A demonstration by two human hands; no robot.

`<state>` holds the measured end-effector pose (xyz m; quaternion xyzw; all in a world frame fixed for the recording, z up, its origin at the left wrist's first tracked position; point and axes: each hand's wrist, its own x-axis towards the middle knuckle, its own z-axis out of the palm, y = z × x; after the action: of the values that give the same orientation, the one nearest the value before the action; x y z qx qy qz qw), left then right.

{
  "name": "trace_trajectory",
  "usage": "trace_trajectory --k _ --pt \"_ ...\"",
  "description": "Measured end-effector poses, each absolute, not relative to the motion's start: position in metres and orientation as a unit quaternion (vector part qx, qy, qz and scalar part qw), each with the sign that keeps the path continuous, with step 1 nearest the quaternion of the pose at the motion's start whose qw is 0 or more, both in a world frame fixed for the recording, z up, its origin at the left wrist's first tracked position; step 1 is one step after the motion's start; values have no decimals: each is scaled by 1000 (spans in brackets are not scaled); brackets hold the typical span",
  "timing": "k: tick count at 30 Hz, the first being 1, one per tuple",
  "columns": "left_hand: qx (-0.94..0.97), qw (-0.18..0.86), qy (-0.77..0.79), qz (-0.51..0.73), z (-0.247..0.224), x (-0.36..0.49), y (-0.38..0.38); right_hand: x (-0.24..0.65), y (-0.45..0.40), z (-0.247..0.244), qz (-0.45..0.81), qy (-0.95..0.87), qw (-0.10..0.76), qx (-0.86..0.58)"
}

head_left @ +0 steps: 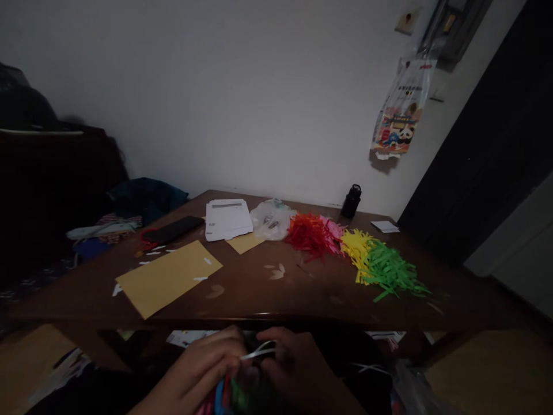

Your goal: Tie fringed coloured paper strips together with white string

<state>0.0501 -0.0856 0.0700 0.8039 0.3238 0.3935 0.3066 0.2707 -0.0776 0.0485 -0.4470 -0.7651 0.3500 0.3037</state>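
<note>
At the bottom edge of the head view, below the table's front edge, my left hand (209, 366) and my right hand (298, 369) are close together. A thin white cord (259, 350) runs in a small loop between them. My left thumb and fingers pinch one end of it. The curled fingers of my right hand are around the other side of the loop. Under my hands is a dim bundle of pink, blue and green strips (222, 395), partly hidden by my left hand and cut off by the frame.
On the brown table (259, 294) lie fringed paper heaps: red (309, 233), pink (332, 230), yellow (358, 248) and green (393, 268). Left are tan card (170, 279), white papers (228, 219), a plastic bag (272, 219) and a black phone-like slab (175, 229). A black bottle (351, 202) stands behind.
</note>
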Motion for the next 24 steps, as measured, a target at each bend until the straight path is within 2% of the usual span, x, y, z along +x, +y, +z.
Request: trace_trajectory --k 4,7,13,16,19,24 --pt "736 418 307 435 72 52 -93 256 -75 50 364 -814 282 -354" --pt "693 471 268 476 73 53 -97 251 -76 51 357 -828 297 -315" --pt "600 549 248 527 63 43 -98 266 -79 46 334 -806 295 -389" --pt "586 556 263 528 60 44 -96 268 -80 50 380 -777 308 -396" --pt "615 528 271 519 62 52 -92 259 -82 55 425 -778 328 -326" --pt "647 503 279 501 67 57 -89 249 -82 52 375 -819 360 -242"
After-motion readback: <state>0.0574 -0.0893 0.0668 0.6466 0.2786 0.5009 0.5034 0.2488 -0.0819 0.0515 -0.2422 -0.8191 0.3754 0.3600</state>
